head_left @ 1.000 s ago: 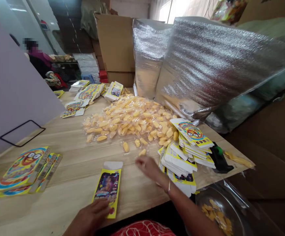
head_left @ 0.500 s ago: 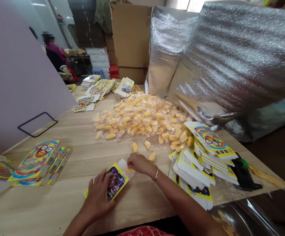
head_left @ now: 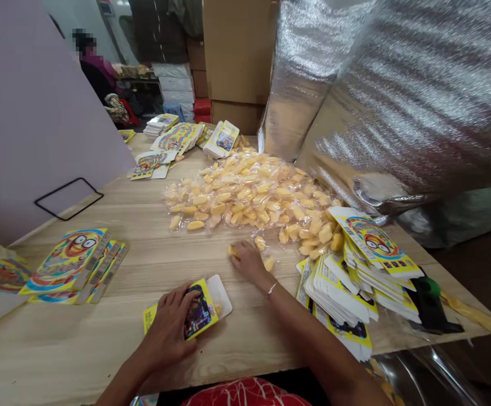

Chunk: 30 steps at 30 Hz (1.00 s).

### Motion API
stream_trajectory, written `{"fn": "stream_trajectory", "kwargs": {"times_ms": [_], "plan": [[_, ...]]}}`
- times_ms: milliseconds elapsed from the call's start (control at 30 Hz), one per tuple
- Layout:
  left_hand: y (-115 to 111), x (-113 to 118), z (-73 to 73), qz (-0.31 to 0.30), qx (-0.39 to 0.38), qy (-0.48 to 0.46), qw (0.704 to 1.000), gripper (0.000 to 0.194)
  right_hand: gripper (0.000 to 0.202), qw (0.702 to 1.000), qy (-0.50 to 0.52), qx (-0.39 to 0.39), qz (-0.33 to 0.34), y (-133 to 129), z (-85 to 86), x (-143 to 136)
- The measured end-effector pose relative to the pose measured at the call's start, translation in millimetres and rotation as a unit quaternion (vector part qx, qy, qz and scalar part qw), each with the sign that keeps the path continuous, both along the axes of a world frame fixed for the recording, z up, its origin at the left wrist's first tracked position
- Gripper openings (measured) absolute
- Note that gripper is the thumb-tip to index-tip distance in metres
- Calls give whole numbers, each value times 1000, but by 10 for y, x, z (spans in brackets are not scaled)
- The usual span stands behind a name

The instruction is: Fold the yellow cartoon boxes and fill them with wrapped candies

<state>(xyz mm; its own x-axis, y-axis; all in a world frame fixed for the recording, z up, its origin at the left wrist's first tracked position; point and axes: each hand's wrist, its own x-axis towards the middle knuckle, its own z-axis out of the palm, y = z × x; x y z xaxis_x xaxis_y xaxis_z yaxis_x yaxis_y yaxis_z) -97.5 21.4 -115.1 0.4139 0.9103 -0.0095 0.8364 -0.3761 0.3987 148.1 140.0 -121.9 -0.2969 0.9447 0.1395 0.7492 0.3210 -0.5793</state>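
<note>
My left hand (head_left: 170,320) is wrapped over a small yellow printed box (head_left: 202,311) lying on the table. The box's right end is open, with its white flap (head_left: 222,296) sticking out and a bit of a yellow piece (head_left: 217,308) showing at the mouth. Farther up, my right hand (head_left: 248,259) has its fingers closed around a small yellow wrapped piece (head_left: 231,251) on the wood. Two similar loose pieces lie just to the right of that hand, and a large heap of clear-wrapped yellow pieces (head_left: 249,192) spreads behind it.
Flat printed cartons (head_left: 347,282) are stacked at the right beside a black tape dispenser (head_left: 434,307). Filled-out boxes (head_left: 70,262) stand at the left near a black wire frame (head_left: 68,198). More cartons (head_left: 178,138) lie at the back. Silver foil bags (head_left: 398,101) lean behind. A person sits far off.
My right hand has left the box's open end and reached up to a loose wrapped piece. My left hand still holds the box, which now lies flatter. The view has tilted down slightly.
</note>
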Motion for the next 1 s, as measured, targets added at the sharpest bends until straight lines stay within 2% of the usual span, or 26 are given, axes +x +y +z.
{"fn": "stream_trajectory", "kwargs": {"times_ms": [67, 133, 200, 300, 400, 467, 533, 600, 633, 667, 700, 767, 833, 867, 933, 1000], "plan": [[-3, 1, 11, 3, 0, -5, 1000, 75, 31, 992, 20, -13, 124, -138, -22, 56], [-7, -1, 18, 1, 0, -9, 1000, 77, 29, 969, 45, -27, 241, -300, -62, 61], [-9, -7, 25, -12, -1, -12, 1000, 82, 29, 953, 79, -60, 287, -423, -113, -31], [-9, -28, 32, -31, 0, -12, 999, 94, 43, 951, 130, -117, 254, -508, -198, -322], [-5, -54, 34, -38, 3, 0, 999, 96, 58, 963, 121, -73, 227, -490, -239, -466], [-1, -61, 37, -43, 0, 16, 999, 92, 54, 978, 92, -12, 186, -391, -207, -318], [6, -58, 45, -44, -7, 31, 999, 89, 39, 997, 40, 27, 64, -218, -132, -22], [14, -50, 55, -44, -15, 39, 998, 89, 29, 998, -17, 34, -56, -30, -45, 273], [18, -46, 60, -43, -18, 39, 998, 89, 28, 996, -35, 31, -77, 34, -8, 374], [21, -43, 63, -43, -21, 39, 998, 89, 30, 996, -43, 26, -67, 62, 20, 431], [22, -39, 66, -42, -22, 39, 998, 88, 30, 998, -43, 20, -35, 48, 36, 443], [21, -33, 67, -39, -20, 37, 998, 87, 25, 995, -27, 14, 93, -99, 20, 358], [16, -28, 65, -34, -15, 31, 999, 89, 20, 971, 5, 21, 237, -328, -53, 202], [14, -28, 66, -33, -12, 27, 999, 92, 19, 957, 21, 30, 287, -437, -104, 117], [10, -33, 70, -39, -8, 21, 999, 97, 20, 942, 40, 55, 328, -593, -210, -59], [9, -45, 77, -54, -6, 22, 998, 100, 21, 946, 49, 73, 312, -658, -294, -251]]}}
